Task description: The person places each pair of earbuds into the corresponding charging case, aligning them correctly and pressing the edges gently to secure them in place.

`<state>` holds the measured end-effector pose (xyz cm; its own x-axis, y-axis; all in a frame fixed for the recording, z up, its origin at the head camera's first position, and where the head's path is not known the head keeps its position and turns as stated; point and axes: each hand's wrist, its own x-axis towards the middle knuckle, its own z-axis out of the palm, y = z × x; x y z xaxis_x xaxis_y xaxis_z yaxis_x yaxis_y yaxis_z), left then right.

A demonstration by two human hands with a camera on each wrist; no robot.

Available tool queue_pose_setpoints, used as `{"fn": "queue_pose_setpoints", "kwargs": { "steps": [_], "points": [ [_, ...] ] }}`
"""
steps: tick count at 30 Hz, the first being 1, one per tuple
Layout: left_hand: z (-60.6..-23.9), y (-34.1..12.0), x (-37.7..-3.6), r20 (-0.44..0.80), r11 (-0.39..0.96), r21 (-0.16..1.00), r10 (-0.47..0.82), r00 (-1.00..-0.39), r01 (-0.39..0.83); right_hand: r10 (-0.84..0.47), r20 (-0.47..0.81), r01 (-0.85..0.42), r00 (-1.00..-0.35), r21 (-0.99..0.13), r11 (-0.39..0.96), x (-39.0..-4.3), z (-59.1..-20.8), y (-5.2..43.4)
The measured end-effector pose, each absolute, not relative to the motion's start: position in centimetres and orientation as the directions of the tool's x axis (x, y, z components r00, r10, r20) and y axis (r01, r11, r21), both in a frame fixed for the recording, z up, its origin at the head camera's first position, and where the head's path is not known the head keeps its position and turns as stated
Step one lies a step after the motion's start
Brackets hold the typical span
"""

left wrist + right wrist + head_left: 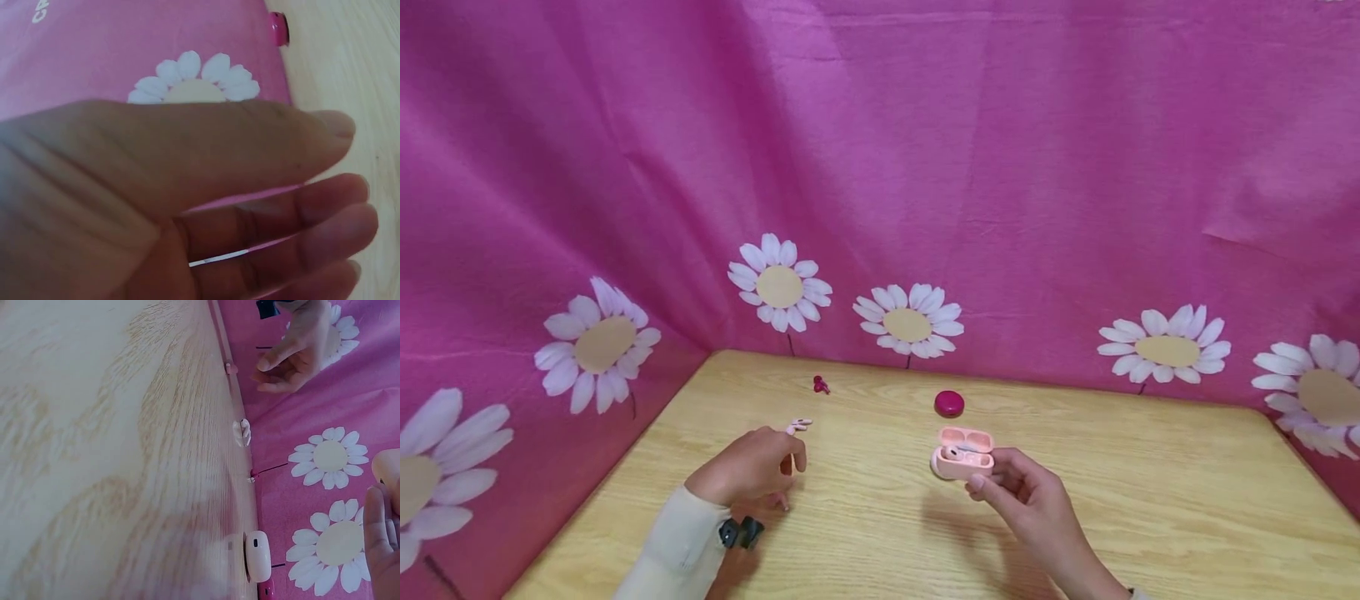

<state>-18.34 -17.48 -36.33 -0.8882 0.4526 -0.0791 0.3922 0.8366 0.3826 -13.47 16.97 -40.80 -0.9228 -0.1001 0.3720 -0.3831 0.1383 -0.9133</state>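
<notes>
From where I stand, the person's right hand (1036,507) has the pink case (964,469) up off the bench (865,525), its shadow falling on the wood below. The thumb is at the near side and the fingers are behind the right end, a pinch that seems chosen to leave the lid free to stand open and the slots facing up. One pink bud sits in the left slot; the other slot looks vacant, as far as I can make out.

The left hand (747,467) is over the left part of the bench, fingers loosely bent, with a gap between thumb and fingertips; I see nothing held in it. A loose pink bud (780,501) lies on the wood just beside it, on the near side, partly hidden. That half-curved shape would suit picking up something small, I'd judge.

Past the fingers lie the white buds (801,425), and farther back the magenta buds (821,384). On the other side, the white case (936,464) rests on the bench behind the held one, partly covered by it, with the magenta case (950,405) beyond. Buds on the left and cases on the right, each colour roughly in its own row: it looks like a deliberate layout, perhaps to keep the sets easy to match by eye.
</notes>
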Motion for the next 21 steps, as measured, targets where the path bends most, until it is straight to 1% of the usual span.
{"fn": "queue_pose_setpoints", "kwargs": {
  "steps": [4,9,15,21],
  "points": [
    [-36.6,-17.7,-18.6,-0.099,0.845,0.386,0.436,-0.894,0.370,-0.090,0.361,-0.371,-0.928,-0.916,0.154,-13.4,-40.8,17.1],
    [-37.3,-18.3,-18.9,-0.124,0.854,0.373,0.433,-0.893,0.363,-0.097,0.374,-0.384,-0.923,-0.915,0.128,-13.4,-40.8,17.2],
    [-37.8,-18.6,-19.0,-0.163,0.871,0.375,0.400,-0.902,0.318,-0.115,0.415,-0.427,-0.902,-0.898,0.108,-13.4,-40.9,17.1],
    [-38.3,-18.6,-19.2,-0.204,0.889,0.367,0.364,-0.909,0.274,-0.090,0.369,-0.379,-0.925,-0.914,0.146,-13.4,-40.9,17.0]
  ]
}}
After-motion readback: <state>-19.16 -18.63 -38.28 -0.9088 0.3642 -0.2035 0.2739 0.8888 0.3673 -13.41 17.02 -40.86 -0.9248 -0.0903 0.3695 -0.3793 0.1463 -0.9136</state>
